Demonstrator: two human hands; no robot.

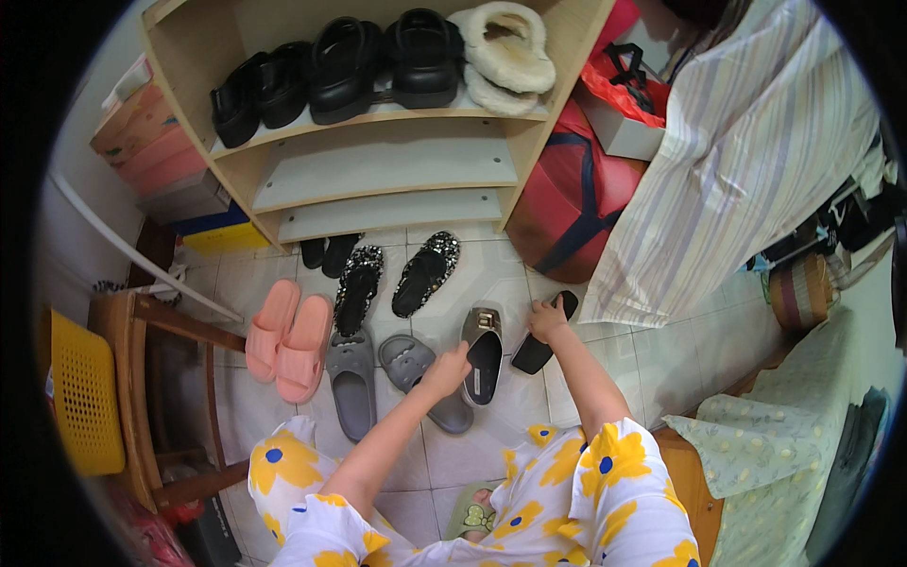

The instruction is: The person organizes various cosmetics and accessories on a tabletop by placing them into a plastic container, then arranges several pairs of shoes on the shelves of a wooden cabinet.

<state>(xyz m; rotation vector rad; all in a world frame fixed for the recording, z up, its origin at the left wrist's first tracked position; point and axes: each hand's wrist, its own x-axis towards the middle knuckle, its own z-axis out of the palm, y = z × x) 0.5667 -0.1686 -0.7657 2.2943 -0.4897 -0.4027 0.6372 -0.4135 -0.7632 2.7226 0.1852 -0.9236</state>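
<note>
My left hand [448,369] is closed on the left side of a backless loafer [485,359] with a dark insole and a metal buckle. To its right, my right hand [546,320] grips a black slipper [531,356] across its upper; the fingers partly cover it. Close to my left wrist lies a grey slide [450,410], its mate [354,392] further left. Beyond them are two black slippers with glittery straps [359,276]. A pair of pink slides [304,350] sits at the left.
Ahead stands a wooden shoe rack [387,170]; its upper shelf carries black clogs [345,71] and fluffy white slippers [510,47]. A wooden chair [142,378] is at the left. A red bag [576,198] and a striped cloth [718,161] are at the right.
</note>
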